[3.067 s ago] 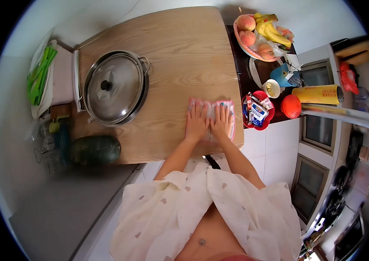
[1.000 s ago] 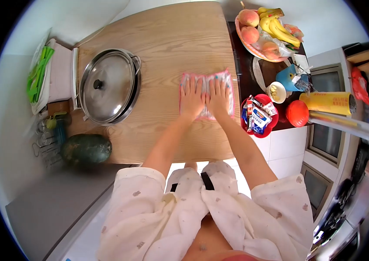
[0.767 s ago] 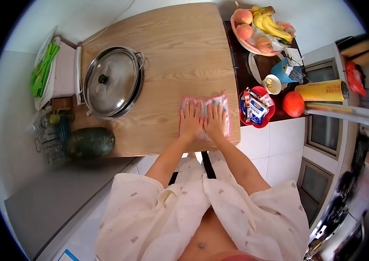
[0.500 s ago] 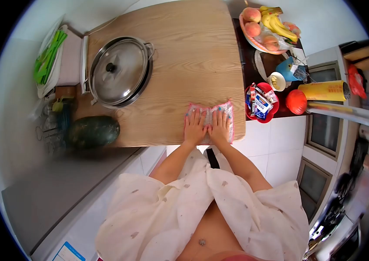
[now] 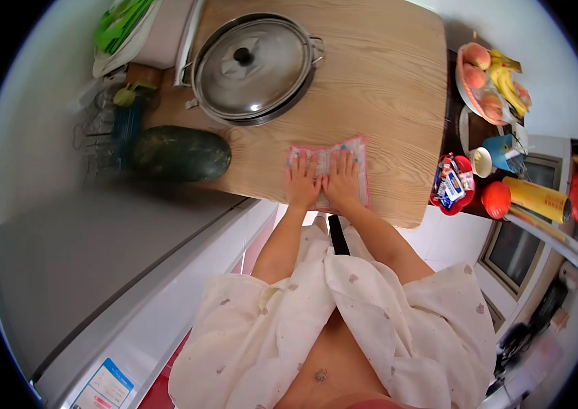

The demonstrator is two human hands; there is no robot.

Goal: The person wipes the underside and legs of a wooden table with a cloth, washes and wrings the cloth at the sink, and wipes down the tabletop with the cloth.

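Note:
A thin white cloth (image 5: 323, 162) with a pink edge lies spread near the front edge of the wooden table (image 5: 384, 95). My left hand (image 5: 302, 184) rests flat on the cloth's left half, fingers stretched away from me. Beside it, my right hand (image 5: 343, 180) presses flat on the right half. The two hands meet or nearly meet at the thumbs. Parts of the cloth are hidden under them. To the left sits a dark green watermelon (image 5: 183, 153). Behind it stands a wide steel pan with a lid (image 5: 255, 68).
On a dark surface to the right are a fruit bowl (image 5: 464, 82) with peaches and bananas, a red bowl of packets (image 5: 452, 184), a white cup (image 5: 481, 162) and a yellow roll (image 5: 537, 200). Glasses (image 5: 101, 146) stand at far left. A grey surface (image 5: 91, 252) adjoins the table's left front.
Both hands and the cloth have slid left along the table's front edge, away from its right corner and closer to the watermelon. The camera view has turned and shifted left.

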